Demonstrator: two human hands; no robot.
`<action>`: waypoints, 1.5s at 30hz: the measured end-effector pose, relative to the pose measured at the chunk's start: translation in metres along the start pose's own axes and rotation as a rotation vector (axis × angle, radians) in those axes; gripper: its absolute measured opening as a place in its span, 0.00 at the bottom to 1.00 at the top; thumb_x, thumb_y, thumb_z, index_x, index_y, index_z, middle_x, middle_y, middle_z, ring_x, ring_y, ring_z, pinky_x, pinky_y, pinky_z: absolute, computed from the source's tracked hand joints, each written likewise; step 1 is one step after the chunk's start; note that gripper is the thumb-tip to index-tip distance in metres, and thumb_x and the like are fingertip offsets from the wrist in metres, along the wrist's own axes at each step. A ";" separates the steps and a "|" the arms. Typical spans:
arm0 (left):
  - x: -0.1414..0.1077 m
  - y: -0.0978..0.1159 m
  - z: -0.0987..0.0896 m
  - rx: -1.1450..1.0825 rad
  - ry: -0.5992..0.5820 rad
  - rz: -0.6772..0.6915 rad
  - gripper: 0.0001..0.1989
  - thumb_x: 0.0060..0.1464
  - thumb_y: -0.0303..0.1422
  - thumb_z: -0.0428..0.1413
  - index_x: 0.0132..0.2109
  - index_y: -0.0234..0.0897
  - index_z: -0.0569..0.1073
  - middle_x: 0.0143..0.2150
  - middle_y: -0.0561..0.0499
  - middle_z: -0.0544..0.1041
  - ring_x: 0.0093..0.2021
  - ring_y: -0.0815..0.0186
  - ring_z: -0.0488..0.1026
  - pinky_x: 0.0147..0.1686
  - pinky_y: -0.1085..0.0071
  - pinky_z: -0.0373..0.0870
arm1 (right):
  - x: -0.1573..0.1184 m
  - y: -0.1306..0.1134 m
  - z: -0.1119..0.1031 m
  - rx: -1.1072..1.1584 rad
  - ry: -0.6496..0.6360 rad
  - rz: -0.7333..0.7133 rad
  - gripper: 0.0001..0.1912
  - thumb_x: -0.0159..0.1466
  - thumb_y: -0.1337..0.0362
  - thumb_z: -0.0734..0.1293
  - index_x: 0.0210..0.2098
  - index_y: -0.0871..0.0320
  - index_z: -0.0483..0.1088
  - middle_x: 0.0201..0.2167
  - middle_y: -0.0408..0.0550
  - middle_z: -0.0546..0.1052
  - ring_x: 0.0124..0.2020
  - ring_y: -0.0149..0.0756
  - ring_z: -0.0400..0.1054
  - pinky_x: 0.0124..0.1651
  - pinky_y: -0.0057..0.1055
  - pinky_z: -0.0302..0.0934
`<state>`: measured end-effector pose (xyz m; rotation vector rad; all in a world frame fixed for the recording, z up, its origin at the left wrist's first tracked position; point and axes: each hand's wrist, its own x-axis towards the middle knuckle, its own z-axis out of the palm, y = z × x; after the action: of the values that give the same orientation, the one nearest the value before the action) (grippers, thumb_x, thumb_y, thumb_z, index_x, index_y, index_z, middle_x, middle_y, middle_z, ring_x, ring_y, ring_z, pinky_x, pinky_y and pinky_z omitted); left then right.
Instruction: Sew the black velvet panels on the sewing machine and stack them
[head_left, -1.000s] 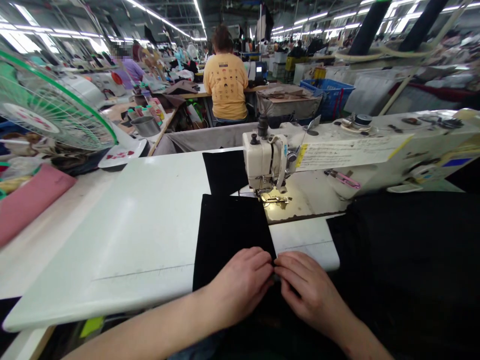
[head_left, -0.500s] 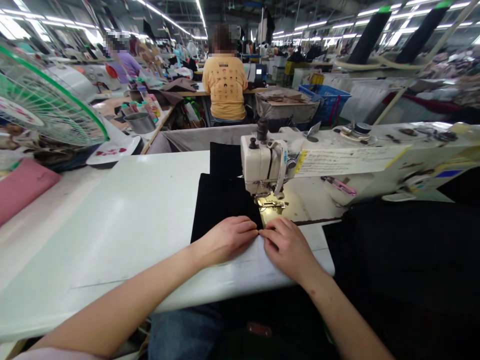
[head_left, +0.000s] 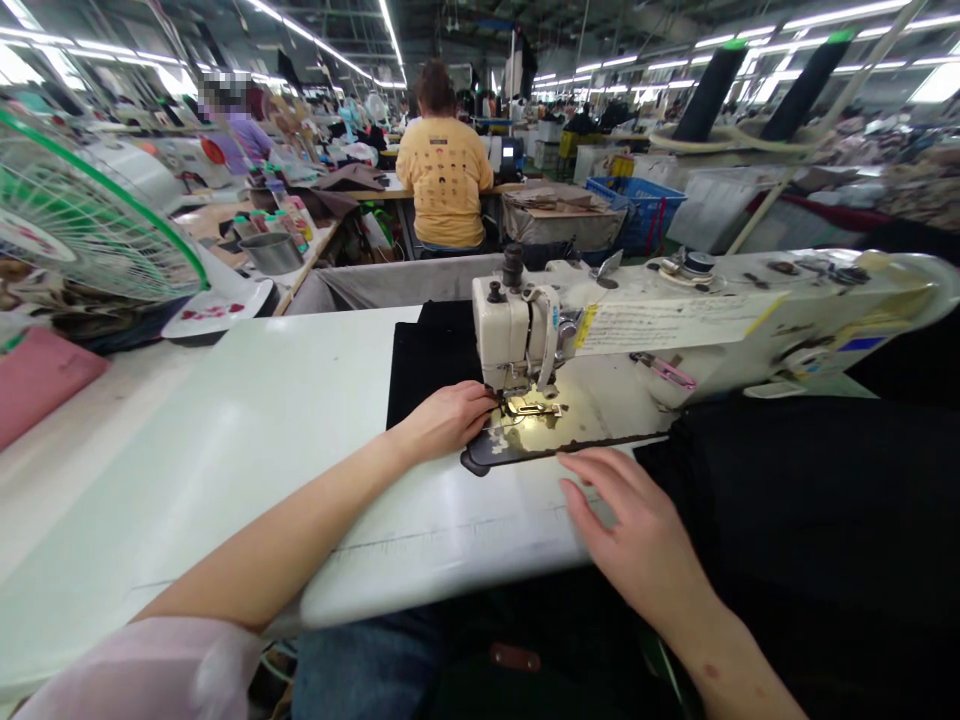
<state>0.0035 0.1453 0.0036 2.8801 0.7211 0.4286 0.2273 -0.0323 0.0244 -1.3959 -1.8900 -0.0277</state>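
A piece of black fabric (head_left: 426, 365) lies on the white table, its right side reaching under the head of the sewing machine (head_left: 501, 325). My left hand (head_left: 450, 415) is on the fabric's near right corner, fingers closed together at its edge, just left of the lit presser foot (head_left: 529, 408). Where the fingertips meet the cloth is partly hidden. My right hand (head_left: 641, 520) holds nothing; its fingers are apart, above the table's front edge, to the right of the metal needle plate (head_left: 559, 436).
A large heap of black fabric (head_left: 810, 500) lies at the right. A fan (head_left: 82, 220) stands at the left beside pink cloth (head_left: 45, 385). Two dark thread cones (head_left: 709, 92) rise behind the machine. A person in a yellow shirt (head_left: 444, 180) sits ahead.
The black fabric and my left hand have moved away from me, toward the machine head. My right hand has let go of the fabric's edge and drawn back to the right, its fingers opening.
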 end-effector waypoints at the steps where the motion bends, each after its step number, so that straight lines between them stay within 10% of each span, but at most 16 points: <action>1: -0.001 0.004 0.003 0.015 0.012 -0.041 0.17 0.67 0.30 0.45 0.54 0.33 0.76 0.53 0.38 0.77 0.56 0.54 0.73 0.57 0.57 0.71 | -0.008 0.005 -0.018 -0.047 0.048 0.051 0.11 0.71 0.66 0.62 0.51 0.53 0.72 0.44 0.50 0.78 0.42 0.39 0.72 0.47 0.37 0.67; 6: -0.008 0.005 0.013 0.023 0.100 -0.156 0.19 0.66 0.35 0.47 0.57 0.35 0.74 0.58 0.37 0.74 0.62 0.50 0.68 0.63 0.50 0.65 | -0.046 0.061 -0.088 -0.461 0.155 0.437 0.14 0.67 0.56 0.64 0.47 0.55 0.73 0.40 0.52 0.77 0.34 0.42 0.69 0.39 0.40 0.63; 12: 0.001 -0.015 -0.002 0.125 -0.002 -0.296 0.19 0.66 0.40 0.48 0.56 0.37 0.75 0.60 0.38 0.73 0.61 0.47 0.69 0.61 0.47 0.66 | -0.056 0.103 -0.086 -0.281 0.084 0.559 0.06 0.55 0.60 0.63 0.25 0.53 0.67 0.28 0.48 0.72 0.33 0.43 0.67 0.40 0.41 0.61; 16: -0.004 0.019 -0.016 0.285 -0.056 -0.405 0.19 0.62 0.34 0.55 0.58 0.34 0.74 0.63 0.34 0.72 0.66 0.40 0.65 0.63 0.38 0.59 | -0.051 0.109 -0.095 -0.163 0.175 0.648 0.04 0.49 0.60 0.66 0.23 0.53 0.69 0.24 0.46 0.72 0.27 0.40 0.65 0.35 0.39 0.59; 21: -0.013 0.093 -0.026 0.003 -0.090 -0.113 0.17 0.64 0.33 0.54 0.58 0.37 0.73 0.54 0.39 0.79 0.55 0.51 0.76 0.59 0.49 0.69 | -0.040 0.093 -0.140 0.168 0.335 0.721 0.12 0.55 0.52 0.64 0.22 0.52 0.64 0.24 0.46 0.68 0.23 0.36 0.61 0.25 0.35 0.56; 26: 0.010 0.143 -0.018 -0.326 0.066 0.006 0.40 0.62 0.35 0.58 0.74 0.36 0.47 0.70 0.33 0.63 0.68 0.51 0.63 0.65 0.53 0.66 | -0.025 0.052 -0.133 0.450 0.031 0.622 0.11 0.57 0.54 0.68 0.24 0.53 0.68 0.28 0.46 0.70 0.25 0.34 0.62 0.26 0.32 0.59; 32: 0.038 0.151 -0.007 -0.405 -0.010 0.007 0.35 0.61 0.32 0.57 0.71 0.36 0.55 0.70 0.34 0.63 0.69 0.48 0.62 0.66 0.50 0.64 | -0.044 0.085 -0.099 -0.361 0.025 0.549 0.14 0.55 0.57 0.65 0.37 0.56 0.72 0.40 0.56 0.76 0.40 0.51 0.70 0.43 0.45 0.64; 39: 0.037 0.152 -0.001 -0.422 -0.032 0.033 0.33 0.61 0.32 0.56 0.70 0.32 0.57 0.69 0.33 0.64 0.69 0.50 0.63 0.67 0.52 0.63 | -0.060 0.112 -0.112 -0.263 0.110 0.685 0.09 0.53 0.56 0.62 0.27 0.53 0.69 0.23 0.45 0.73 0.25 0.40 0.68 0.31 0.36 0.62; 43: 0.041 0.164 -0.012 -0.482 0.086 0.073 0.37 0.63 0.30 0.54 0.74 0.34 0.47 0.73 0.33 0.57 0.73 0.51 0.56 0.69 0.51 0.59 | -0.051 0.075 -0.143 -0.097 0.252 0.598 0.06 0.57 0.58 0.64 0.30 0.53 0.69 0.31 0.46 0.75 0.32 0.40 0.71 0.35 0.33 0.65; 45: 0.044 0.171 -0.024 -0.546 0.169 0.181 0.45 0.60 0.34 0.60 0.75 0.35 0.44 0.75 0.33 0.52 0.75 0.51 0.49 0.71 0.51 0.54 | -0.043 0.044 -0.151 0.080 0.069 0.433 0.04 0.56 0.61 0.68 0.26 0.52 0.69 0.30 0.45 0.74 0.32 0.38 0.70 0.36 0.31 0.65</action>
<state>0.1085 0.0189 0.0720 2.4123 0.2964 0.7644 0.3526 -0.1152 0.0874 -1.6951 -1.4836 0.2073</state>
